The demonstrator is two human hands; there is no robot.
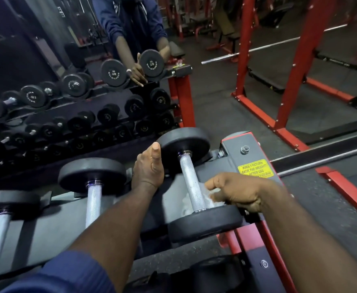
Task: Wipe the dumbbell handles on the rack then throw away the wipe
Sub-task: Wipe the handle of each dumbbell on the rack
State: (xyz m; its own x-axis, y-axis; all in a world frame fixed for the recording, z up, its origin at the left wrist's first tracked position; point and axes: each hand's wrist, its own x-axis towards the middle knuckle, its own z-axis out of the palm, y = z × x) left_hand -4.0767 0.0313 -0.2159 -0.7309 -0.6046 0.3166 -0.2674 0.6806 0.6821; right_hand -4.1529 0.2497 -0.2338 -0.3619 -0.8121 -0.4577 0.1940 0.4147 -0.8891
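Head view: the right hand (240, 193) has its fingers curled round the white wipe (213, 195), pressing it to the near end of the rightmost dumbbell handle (189, 176) on the rack (233, 148), while the left hand (149, 171) braces beside it, thumb up, holding nothing. Mid-wipe on the end dumbbell, I'd say. The next move calls for sliding the wipe up the knurling, then crossing to the neighbouring handle (94, 197).

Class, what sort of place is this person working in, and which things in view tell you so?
Most likely a gym's free-weights area. A rack holds rows of dumbbells, red lifting frames stand nearby, and a yellow sticker asks users to return the weights after use.
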